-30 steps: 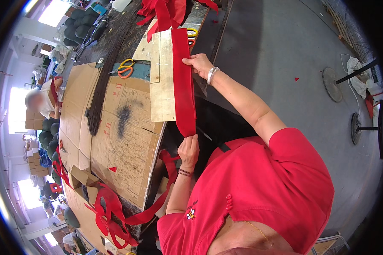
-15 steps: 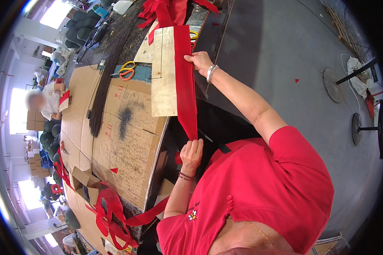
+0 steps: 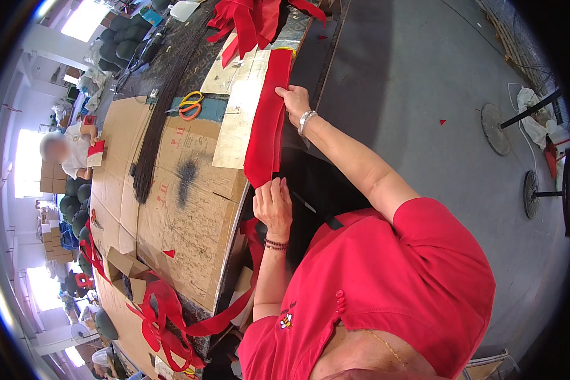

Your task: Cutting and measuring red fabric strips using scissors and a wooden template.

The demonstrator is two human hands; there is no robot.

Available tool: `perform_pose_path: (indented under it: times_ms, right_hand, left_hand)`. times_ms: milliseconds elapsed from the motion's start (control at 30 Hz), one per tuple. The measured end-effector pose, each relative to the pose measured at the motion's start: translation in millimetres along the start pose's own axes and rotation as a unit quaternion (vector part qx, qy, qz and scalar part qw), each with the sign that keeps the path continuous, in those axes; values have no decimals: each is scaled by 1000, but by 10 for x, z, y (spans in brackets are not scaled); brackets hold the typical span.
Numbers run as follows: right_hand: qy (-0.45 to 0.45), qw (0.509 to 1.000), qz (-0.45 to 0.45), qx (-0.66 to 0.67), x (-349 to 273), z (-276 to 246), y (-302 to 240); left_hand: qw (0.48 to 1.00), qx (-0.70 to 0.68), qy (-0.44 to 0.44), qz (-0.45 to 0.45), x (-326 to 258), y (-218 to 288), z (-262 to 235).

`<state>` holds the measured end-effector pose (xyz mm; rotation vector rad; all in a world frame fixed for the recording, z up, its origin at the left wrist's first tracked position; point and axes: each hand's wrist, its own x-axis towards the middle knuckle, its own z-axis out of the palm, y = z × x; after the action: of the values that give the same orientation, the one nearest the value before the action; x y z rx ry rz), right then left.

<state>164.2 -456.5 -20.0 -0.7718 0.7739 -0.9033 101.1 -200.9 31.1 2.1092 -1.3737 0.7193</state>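
A thin light-coloured wooden board (image 3: 234, 136) is held slanted above the table edge, with a red fabric strip (image 3: 267, 120) laid in layers along its near long side. My right hand (image 3: 294, 104), wearing a silver bangle, grips the board's strip-covered edge near the far end, thumb on the red fabric. At the strip's near end, my left hand (image 3: 273, 206), with a beaded bracelet, has its fingers closed on the fabric. From near that hand a long red tail runs down to a loose heap of red strips (image 3: 164, 310) on the table. The left fingertips are partly hidden.
Orange-and-yellow scissors (image 3: 189, 106) lie on the cardboard-covered table (image 3: 202, 158) beside a dark bundle of thin strands (image 3: 155, 139). More red fabric (image 3: 250, 22) is piled at the far end. An open cardboard box (image 3: 128, 272) stands near the heap. A co-worker (image 3: 76, 152) sits across the table.
The board has tilted, its near end swinging left over the table. My left hand has moved up slightly, and the strip's near end, narrow and pulled taut before, now lies wider and shorter.
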Motion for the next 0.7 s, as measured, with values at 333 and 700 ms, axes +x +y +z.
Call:
perform_pose_path:
  times_ms: [333, 700]
  right_hand:
    - [27, 999, -21, -21, -18, -43, -12]
    - [-10, 1000, 6, 23, 84, -54, 17]
  left_hand:
    - [999, -33, 33, 2, 84, -117, -19]
    - [676, -545, 73, -491, 203, -602, 85]
